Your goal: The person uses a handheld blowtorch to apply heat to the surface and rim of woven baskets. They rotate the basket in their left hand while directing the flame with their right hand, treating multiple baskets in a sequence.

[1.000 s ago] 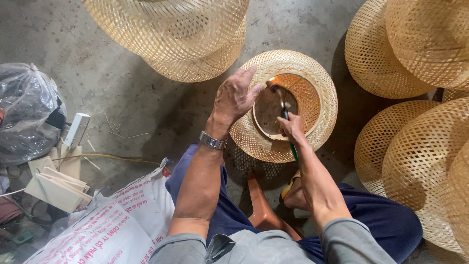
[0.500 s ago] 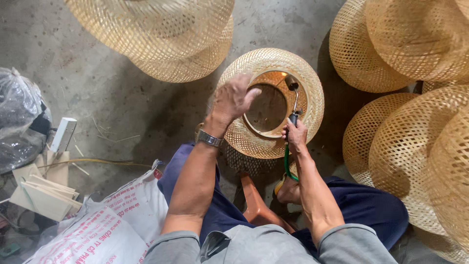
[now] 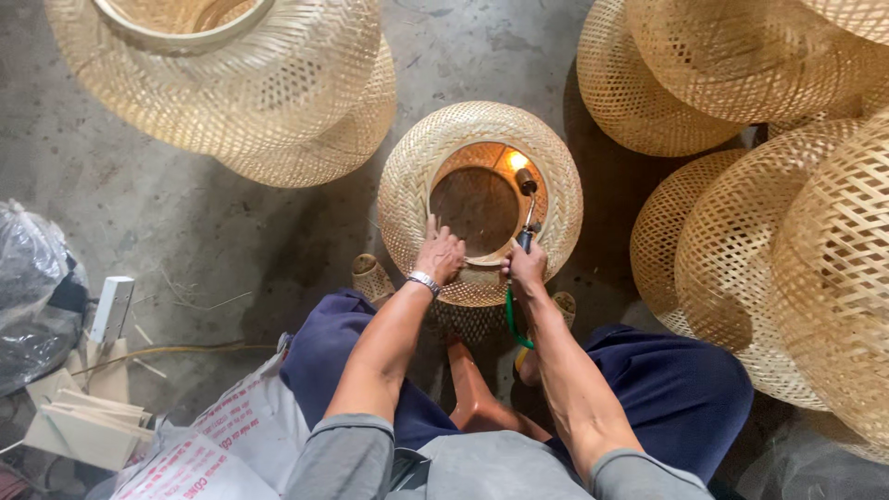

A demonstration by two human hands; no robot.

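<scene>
Fingers of the right hand (image 3: 526, 267): curled closed around the dark handle of a small torch (image 3: 528, 206), whose metal nozzle reaches up and into the round opening of the woven basket (image 3: 413, 176); a small flame glows at the tip (lighting the inner weave orange). Green hose (image 3: 510, 319): runs down from the torch handle, past the right wrist, toward the lap.

Fingers of the left hand (image 3: 441, 256): bent over the near rim of the same opening, gripping the edge, thumb pointing up along the rim. Wristwatch (image 3: 424, 281): metal band, on the left wrist.

Woven basket: pale bamboo, rounded, standing on the concrete floor (image 3: 231, 241) between the person's knees, opening upward. Orange stool (image 3: 474, 393): partly visible beneath the person, between the blue trouser legs.

Sandals (image 3: 372, 276): one beside the basket on the left; the other mostly hidden under the right forearm.

Surroundings: more woven baskets (image 3: 741, 139) stacked right and another stack (image 3: 231, 93) upper left, all apart from the one in hand. Printed white sack (image 3: 222, 435), wood offcuts (image 3: 83, 421) and a dark plastic bag (image 3: 32, 296) at the left edge.
</scene>
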